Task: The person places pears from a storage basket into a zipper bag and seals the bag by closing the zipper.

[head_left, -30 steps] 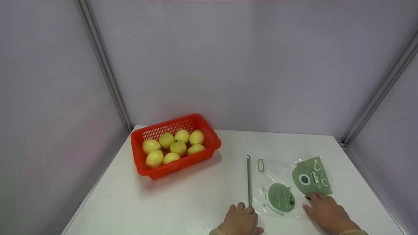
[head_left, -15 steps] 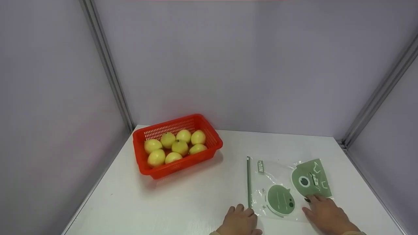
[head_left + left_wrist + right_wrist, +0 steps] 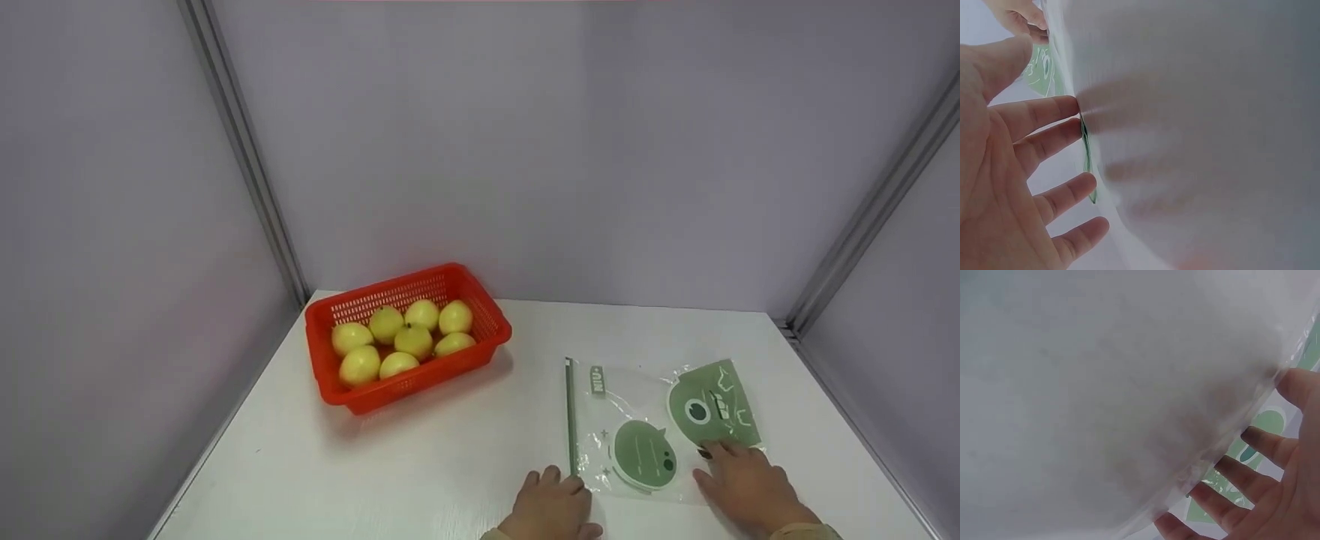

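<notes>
A clear zip bag (image 3: pixel 645 454) with green cartoon prints lies flat on the white table, its green zip strip (image 3: pixel 572 420) along the left side. My left hand (image 3: pixel 551 506) rests beside the lower end of that strip. In the left wrist view, the fingers of this left hand (image 3: pixel 1013 163) are spread, with their tips down on the table and the bag's edge. My right hand (image 3: pixel 750 484) rests its fingertips on the bag's lower right part. Seen from the right wrist, the right hand (image 3: pixel 1280 478) has its fingers apart and grips nothing.
A red plastic basket (image 3: pixel 420 380) stands at the back left of the table (image 3: pixel 420 465). Several yellow-green fruits (image 3: pixel 413 341), looking like pears, lie in it. Grey walls (image 3: pixel 555 150) enclose the table at the back and both sides.
</notes>
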The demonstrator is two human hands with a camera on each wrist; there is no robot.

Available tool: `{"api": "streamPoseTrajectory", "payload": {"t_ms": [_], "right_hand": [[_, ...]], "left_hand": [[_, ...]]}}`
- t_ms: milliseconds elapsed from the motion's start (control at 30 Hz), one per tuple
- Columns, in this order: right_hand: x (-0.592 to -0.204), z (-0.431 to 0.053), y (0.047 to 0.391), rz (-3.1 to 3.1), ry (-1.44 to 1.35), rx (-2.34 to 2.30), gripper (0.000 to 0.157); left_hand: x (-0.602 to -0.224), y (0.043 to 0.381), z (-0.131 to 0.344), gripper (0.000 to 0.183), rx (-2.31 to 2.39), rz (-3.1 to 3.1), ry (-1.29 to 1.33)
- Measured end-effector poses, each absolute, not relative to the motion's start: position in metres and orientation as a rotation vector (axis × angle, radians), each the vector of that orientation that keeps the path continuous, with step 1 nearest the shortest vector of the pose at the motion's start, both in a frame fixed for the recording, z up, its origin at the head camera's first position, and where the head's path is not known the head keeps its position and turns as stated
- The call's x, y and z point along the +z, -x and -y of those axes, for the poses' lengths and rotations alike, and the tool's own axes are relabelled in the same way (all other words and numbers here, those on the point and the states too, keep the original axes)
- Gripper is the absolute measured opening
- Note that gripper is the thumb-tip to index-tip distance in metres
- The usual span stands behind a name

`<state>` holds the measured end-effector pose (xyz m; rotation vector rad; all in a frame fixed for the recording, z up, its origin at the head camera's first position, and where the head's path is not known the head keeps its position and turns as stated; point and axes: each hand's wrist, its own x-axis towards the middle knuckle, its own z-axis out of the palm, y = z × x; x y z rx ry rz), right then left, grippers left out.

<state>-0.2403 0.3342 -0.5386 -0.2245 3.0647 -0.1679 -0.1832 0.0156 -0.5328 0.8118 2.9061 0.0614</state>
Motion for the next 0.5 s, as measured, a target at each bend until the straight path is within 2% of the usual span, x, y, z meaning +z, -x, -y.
{"api": "streamPoseTrajectory", "payload": {"t_ms": [133, 300, 500], "right_hand": [[-0.532, -0.302, 0.245, -3.196, 0.289, -0.255, 0.050], [-0.521, -0.230, 0.256, -3.127, 0.335, -0.445, 0.031], [-0.517, -0.175, 0.269, -3.034, 0.277, -0.492, 0.037]], "left_hand": [[-0.530, 0.181, -0.017, 0.044, 0.070, -2.904, -0.815], [-0.531, 0.183, -0.018, 0.041, 0.065, -2.889, -0.824], [-0.533, 0.183, -0.020, 0.038, 0.080, -2.893, -0.816]]}}
